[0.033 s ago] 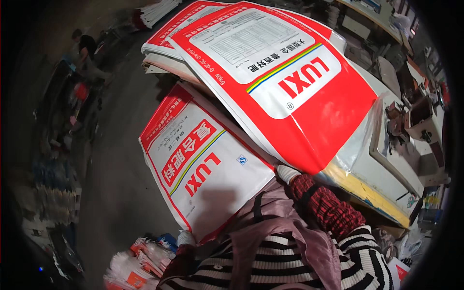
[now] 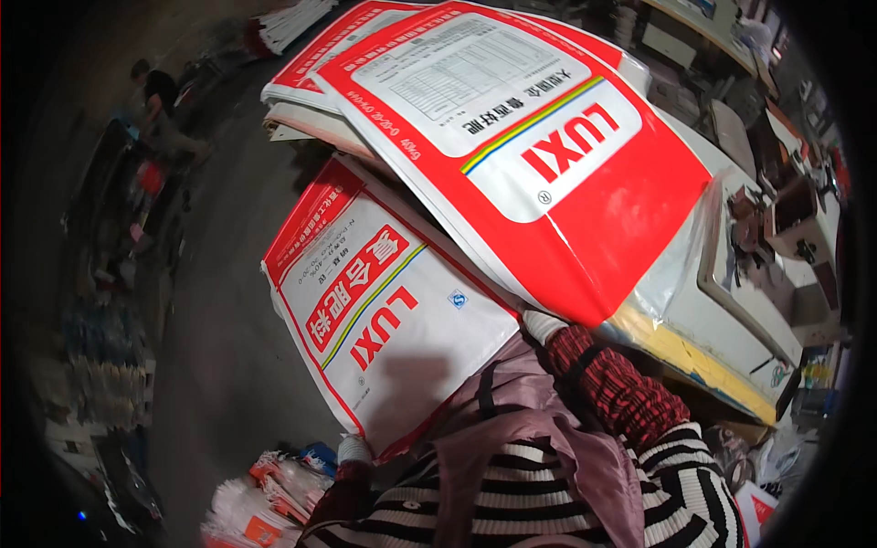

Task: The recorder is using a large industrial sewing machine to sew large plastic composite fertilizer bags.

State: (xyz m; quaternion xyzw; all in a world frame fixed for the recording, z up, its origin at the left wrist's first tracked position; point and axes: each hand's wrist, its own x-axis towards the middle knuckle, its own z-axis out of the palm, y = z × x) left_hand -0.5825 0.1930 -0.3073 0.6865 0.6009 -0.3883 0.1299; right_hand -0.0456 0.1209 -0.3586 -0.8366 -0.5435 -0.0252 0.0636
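A white and red printed woven sack (image 2: 402,320) lies flat and tilted in front of my body, with a dark shadow across its near part. My left hand (image 2: 353,448), in a white glove, grips the near left corner. At the near right corner my right hand (image 2: 543,326), also white-gloved, is closed on the sack's edge; its fingertips are mostly hidden. Just beyond and to the right, a stack of larger red and white sacks (image 2: 630,247) rests on a table, its top sack overhanging toward me.
The table (image 2: 722,365) has a worn yellow edge close to my right forearm. Machine parts (image 2: 790,219) and a pair of scissors (image 2: 779,374) are at the right. Bundled sacks (image 2: 260,502) lie low at the left. Far left, a person (image 2: 163,100) is bent over near more piles.
The view has shifted very slightly, and the person at far left shows a little more clearly. Both my hands keep their hold on the sack.
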